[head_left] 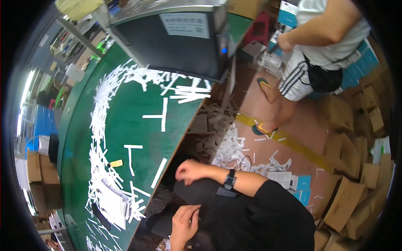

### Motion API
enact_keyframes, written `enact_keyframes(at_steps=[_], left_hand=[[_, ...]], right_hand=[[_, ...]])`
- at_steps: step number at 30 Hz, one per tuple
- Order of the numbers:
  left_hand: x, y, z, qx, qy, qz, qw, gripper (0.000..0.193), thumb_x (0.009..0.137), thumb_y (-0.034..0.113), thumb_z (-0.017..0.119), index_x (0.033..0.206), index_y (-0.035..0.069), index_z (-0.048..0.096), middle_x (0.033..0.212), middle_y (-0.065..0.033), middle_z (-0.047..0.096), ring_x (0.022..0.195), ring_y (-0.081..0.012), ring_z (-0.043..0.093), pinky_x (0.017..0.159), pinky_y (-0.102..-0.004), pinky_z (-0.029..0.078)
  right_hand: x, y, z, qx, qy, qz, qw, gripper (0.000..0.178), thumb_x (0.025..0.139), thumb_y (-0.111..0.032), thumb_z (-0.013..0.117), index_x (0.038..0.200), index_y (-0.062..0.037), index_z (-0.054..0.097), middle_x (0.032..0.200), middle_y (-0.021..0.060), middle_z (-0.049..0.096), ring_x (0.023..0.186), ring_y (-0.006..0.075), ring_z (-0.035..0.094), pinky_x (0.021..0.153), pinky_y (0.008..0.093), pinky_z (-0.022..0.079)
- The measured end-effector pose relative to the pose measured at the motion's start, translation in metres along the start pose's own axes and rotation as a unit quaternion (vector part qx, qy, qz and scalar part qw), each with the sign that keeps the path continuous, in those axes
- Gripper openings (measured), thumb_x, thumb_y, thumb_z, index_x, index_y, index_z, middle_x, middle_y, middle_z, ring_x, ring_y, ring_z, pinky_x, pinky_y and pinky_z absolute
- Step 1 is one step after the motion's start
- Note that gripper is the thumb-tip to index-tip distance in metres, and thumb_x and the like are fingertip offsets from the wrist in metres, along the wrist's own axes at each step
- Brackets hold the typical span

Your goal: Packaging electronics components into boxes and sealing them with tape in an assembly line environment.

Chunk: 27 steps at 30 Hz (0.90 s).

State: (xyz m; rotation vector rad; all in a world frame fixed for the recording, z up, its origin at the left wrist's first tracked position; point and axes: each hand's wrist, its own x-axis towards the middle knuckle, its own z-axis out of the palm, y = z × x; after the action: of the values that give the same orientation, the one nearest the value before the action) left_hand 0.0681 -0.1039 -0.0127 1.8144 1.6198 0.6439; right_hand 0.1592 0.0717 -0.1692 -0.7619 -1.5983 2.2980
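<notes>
My right hand, below a dark wristwatch, hovers over my dark-clothed leg beside the table edge. Its fingers are loosely bent and a little apart, with nothing seen in them. Nearer the bottom, my left hand is over my lap, fingers curled toward the thumb. Anything pinched there is too small to make out. Neither hand touches the green table. On it, white paper strips form a T shape and a second angled pair. One single strip lies nearest my right hand.
Loose strips curve along the table's far side to a stack of white sheets. A yellow tag lies among them. A large black machine stands at the back. Paper scraps, another person and cardboard boxes are to the right.
</notes>
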Motion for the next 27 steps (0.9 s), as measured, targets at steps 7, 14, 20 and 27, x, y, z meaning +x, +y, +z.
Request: enact_keyframes(at_steps=[7,14,20,27], left_hand=[[0.022,-0.022,-0.003,-0.065,0.091,-0.121,0.986,0.014,0.093,0.007,0.060,0.098,0.001,0.070,0.091,-0.0179,0.069,0.083,-0.0345,0.065,0.073,-0.0391,0.052],[0.021,-0.071,0.055,-0.111,0.035,-0.201,0.973,0.009,0.089,0.015,0.062,0.093,0.010,0.068,0.090,-0.0130,0.066,0.084,-0.0350,0.065,0.071,-0.0435,0.053],[0.051,-0.077,0.037,-0.150,-0.129,-0.317,0.928,0.011,0.083,0.020,0.065,0.091,0.013,0.068,0.087,-0.0107,0.069,0.081,-0.0312,0.068,0.069,-0.0459,0.052],[0.034,-0.083,0.071,-0.223,-0.033,-0.355,0.907,0.025,0.094,0.031,0.060,0.102,0.011,0.074,0.096,-0.0153,0.073,0.090,-0.0349,0.068,0.077,-0.0431,0.053]], right_hand=[[0.122,0.180,-0.218,0.053,0.339,0.137,0.929,0.011,0.076,-0.006,0.064,0.082,-0.0001,0.071,0.068,0.0123,0.066,0.060,0.0282,0.063,0.056,0.0427,0.051],[0.200,0.186,-0.015,-0.142,0.050,0.056,0.987,0.015,0.078,-0.010,0.065,0.089,-0.0019,0.069,0.071,0.0133,0.067,0.063,0.0288,0.064,0.059,0.0437,0.052],[0.006,0.216,0.148,-0.181,-0.031,0.074,0.980,0.019,0.080,-0.014,0.065,0.096,-0.0033,0.068,0.073,0.0142,0.067,0.067,0.0294,0.066,0.061,0.0446,0.053],[0.046,0.257,0.007,-0.162,0.068,0.077,0.981,0.025,0.081,-0.018,0.067,0.103,-0.0050,0.067,0.077,0.0152,0.068,0.070,0.0301,0.067,0.063,0.0456,0.053]])
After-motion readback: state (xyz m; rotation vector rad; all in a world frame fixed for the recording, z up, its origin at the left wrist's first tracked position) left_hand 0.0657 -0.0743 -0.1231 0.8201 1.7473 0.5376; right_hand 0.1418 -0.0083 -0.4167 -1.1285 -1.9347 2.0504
